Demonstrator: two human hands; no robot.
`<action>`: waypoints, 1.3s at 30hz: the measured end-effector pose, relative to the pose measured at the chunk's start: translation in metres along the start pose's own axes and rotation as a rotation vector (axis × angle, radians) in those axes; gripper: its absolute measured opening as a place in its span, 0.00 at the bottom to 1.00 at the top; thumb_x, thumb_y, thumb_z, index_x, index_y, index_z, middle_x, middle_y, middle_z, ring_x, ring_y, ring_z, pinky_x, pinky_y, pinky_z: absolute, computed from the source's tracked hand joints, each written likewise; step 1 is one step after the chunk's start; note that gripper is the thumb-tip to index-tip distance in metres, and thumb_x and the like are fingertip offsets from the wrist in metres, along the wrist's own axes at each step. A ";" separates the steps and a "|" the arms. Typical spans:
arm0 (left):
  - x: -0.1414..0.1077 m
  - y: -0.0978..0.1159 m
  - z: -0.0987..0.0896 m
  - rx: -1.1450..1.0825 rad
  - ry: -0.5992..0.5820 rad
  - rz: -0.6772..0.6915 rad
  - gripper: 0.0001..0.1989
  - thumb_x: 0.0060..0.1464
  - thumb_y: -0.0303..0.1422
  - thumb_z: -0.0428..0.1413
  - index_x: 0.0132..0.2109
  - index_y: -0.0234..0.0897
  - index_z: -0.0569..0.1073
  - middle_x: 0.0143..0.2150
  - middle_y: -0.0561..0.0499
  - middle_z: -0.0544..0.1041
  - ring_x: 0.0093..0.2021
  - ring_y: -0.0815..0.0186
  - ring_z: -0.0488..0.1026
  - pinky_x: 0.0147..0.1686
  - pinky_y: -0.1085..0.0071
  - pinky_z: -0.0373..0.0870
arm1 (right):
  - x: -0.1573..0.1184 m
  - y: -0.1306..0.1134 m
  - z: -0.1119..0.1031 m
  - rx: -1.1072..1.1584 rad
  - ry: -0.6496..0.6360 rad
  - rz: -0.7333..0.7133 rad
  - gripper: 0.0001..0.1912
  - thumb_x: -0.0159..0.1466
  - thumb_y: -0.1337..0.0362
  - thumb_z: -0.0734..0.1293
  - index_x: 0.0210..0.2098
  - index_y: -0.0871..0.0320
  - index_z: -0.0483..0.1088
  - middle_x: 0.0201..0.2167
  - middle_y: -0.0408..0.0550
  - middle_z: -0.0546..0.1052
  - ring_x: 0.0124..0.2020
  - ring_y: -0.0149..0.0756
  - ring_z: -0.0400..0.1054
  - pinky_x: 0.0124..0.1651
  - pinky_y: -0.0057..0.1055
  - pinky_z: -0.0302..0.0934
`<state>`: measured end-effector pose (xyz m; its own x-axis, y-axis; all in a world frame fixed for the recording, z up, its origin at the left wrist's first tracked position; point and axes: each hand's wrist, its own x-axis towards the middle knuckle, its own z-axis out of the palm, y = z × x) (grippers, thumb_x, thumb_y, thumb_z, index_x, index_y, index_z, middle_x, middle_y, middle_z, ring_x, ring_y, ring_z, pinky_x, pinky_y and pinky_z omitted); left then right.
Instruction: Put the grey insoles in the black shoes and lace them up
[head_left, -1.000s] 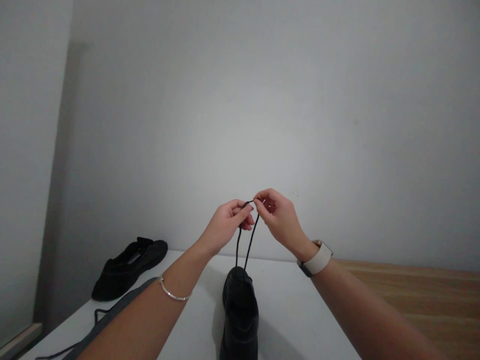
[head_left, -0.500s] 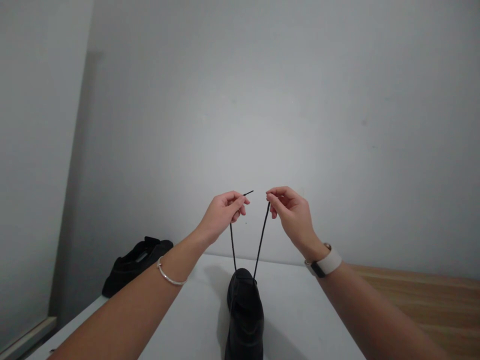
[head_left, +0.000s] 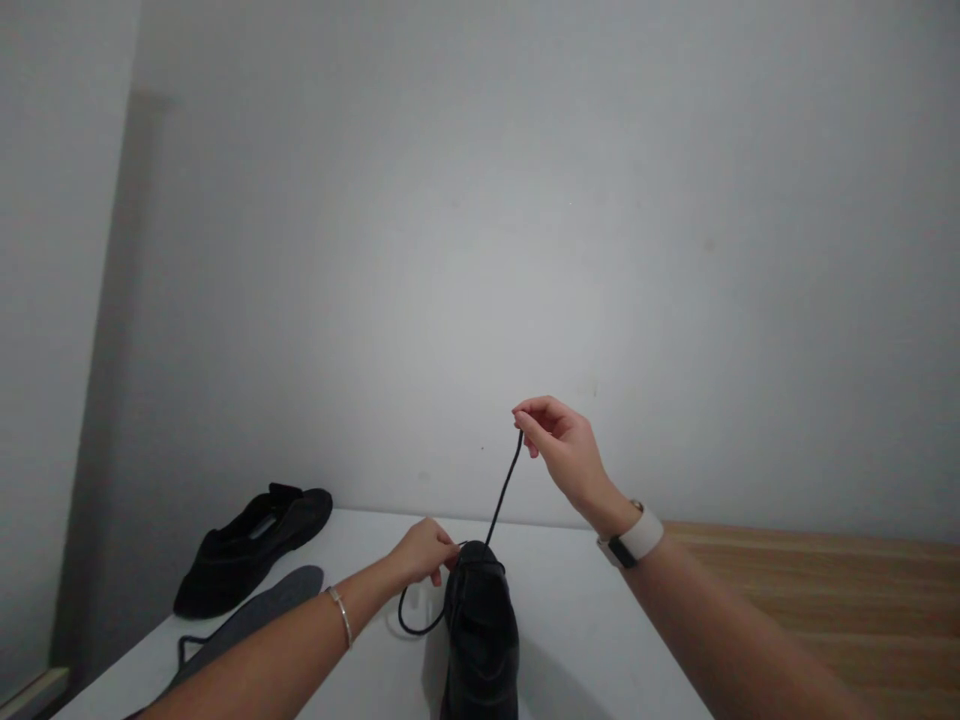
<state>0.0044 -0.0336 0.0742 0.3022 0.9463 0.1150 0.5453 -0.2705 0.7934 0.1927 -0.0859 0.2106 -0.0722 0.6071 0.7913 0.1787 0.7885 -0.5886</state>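
A black shoe (head_left: 484, 640) stands on the white table, low in the middle of the head view. My right hand (head_left: 559, 445) is raised above it, thumb and finger pinched on one end of a black shoelace (head_left: 503, 490) that runs taut down to the shoe. Beside the shoe's far end, my left hand (head_left: 424, 553) pinches the other lace end, whose thin tip pokes out towards the shoe. Slack from that lace hangs in a loop left of the shoe. The eyelets are too dark to make out.
A second black shoe (head_left: 251, 550) lies at the table's left edge. Nearer me is a grey insole (head_left: 277, 600), partly behind my left forearm, with a dark lace (head_left: 182, 650) by it. Behind the white table (head_left: 360, 535) rises a wall; a wooden surface (head_left: 810, 590) lies right.
My left hand has dropped from mid-air to the side of the shoe, and its lace has gone slack into a loop. My right hand keeps its lace end up, slightly lower.
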 end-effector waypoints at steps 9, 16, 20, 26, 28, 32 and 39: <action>0.010 0.008 -0.003 -0.136 0.003 0.054 0.14 0.50 0.39 0.57 0.32 0.29 0.77 0.28 0.48 0.77 0.20 0.71 0.67 0.20 0.73 0.60 | -0.009 -0.007 -0.005 -0.027 -0.032 -0.032 0.10 0.59 0.58 0.67 0.34 0.59 0.70 0.23 0.40 0.68 0.22 0.25 0.59 0.22 0.24 0.55; -0.016 0.099 -0.059 -0.319 0.232 0.464 0.18 0.55 0.42 0.52 0.40 0.33 0.77 0.20 0.58 0.63 0.17 0.75 0.52 0.17 0.76 0.47 | -0.002 -0.013 -0.008 -0.007 0.024 -0.067 0.08 0.59 0.59 0.68 0.33 0.59 0.71 0.24 0.40 0.69 0.21 0.24 0.60 0.21 0.24 0.56; -0.036 0.150 -0.069 -0.437 0.191 0.659 0.15 0.56 0.40 0.52 0.39 0.33 0.76 0.22 0.55 0.66 0.19 0.74 0.58 0.18 0.76 0.53 | 0.002 -0.024 -0.004 0.050 0.073 -0.122 0.08 0.58 0.60 0.68 0.33 0.59 0.71 0.23 0.40 0.70 0.21 0.26 0.62 0.22 0.25 0.58; -0.029 0.167 -0.060 -0.547 0.297 0.755 0.11 0.55 0.37 0.54 0.34 0.33 0.76 0.27 0.51 0.72 0.30 0.70 0.68 0.33 0.72 0.66 | 0.001 -0.037 0.000 -0.024 0.075 -0.196 0.07 0.59 0.60 0.69 0.33 0.57 0.74 0.29 0.45 0.75 0.28 0.30 0.67 0.28 0.28 0.63; -0.025 0.167 -0.058 -0.564 0.291 0.749 0.12 0.55 0.37 0.55 0.35 0.32 0.77 0.29 0.50 0.74 0.32 0.69 0.69 0.36 0.71 0.67 | 0.003 -0.036 -0.002 -0.088 0.106 -0.253 0.07 0.58 0.60 0.69 0.33 0.56 0.75 0.33 0.47 0.75 0.33 0.33 0.68 0.33 0.30 0.64; -0.026 0.169 -0.056 -0.610 0.174 0.706 0.14 0.55 0.40 0.56 0.35 0.31 0.76 0.30 0.47 0.76 0.32 0.67 0.71 0.38 0.68 0.68 | 0.013 -0.032 -0.005 -0.077 0.129 -0.304 0.07 0.58 0.59 0.69 0.32 0.56 0.76 0.38 0.48 0.76 0.42 0.37 0.69 0.43 0.35 0.65; -0.019 0.168 -0.055 -0.642 0.065 0.693 0.18 0.54 0.44 0.56 0.35 0.29 0.76 0.31 0.45 0.78 0.33 0.66 0.73 0.41 0.65 0.69 | 0.028 -0.033 0.002 0.144 0.030 -0.150 0.07 0.55 0.60 0.70 0.31 0.56 0.76 0.34 0.46 0.79 0.38 0.35 0.71 0.46 0.36 0.64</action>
<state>0.0469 -0.0877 0.2382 0.3424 0.6250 0.7015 -0.2798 -0.6450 0.7111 0.1823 -0.0945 0.2521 -0.0576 0.4801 0.8753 0.0256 0.8772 -0.4795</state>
